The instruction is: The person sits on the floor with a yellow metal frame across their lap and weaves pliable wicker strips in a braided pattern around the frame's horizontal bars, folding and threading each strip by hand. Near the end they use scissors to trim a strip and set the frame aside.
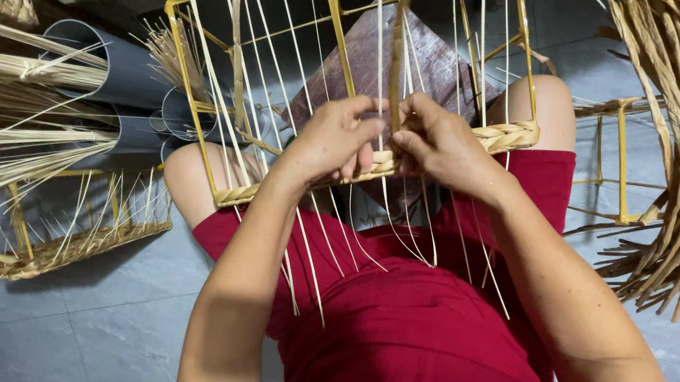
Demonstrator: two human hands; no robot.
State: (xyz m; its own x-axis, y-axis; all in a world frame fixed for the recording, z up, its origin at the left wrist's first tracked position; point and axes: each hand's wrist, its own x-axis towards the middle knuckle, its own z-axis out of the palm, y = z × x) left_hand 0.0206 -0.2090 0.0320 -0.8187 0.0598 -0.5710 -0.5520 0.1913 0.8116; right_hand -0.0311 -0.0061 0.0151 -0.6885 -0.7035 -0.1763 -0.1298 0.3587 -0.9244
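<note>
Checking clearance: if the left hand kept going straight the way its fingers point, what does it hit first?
Likely the upright strip pinched between both hands: the left hand points right at it, with the right hand just behind. Depth is unclear.

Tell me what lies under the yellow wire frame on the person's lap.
Under the yellow wire frame show bare knees, a red garment and a purplish board on grey floor tiles. Both hands cover the woven straw band's middle.

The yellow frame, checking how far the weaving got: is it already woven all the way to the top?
No, the yellow frame has only one woven band along its bottom edge.
</note>
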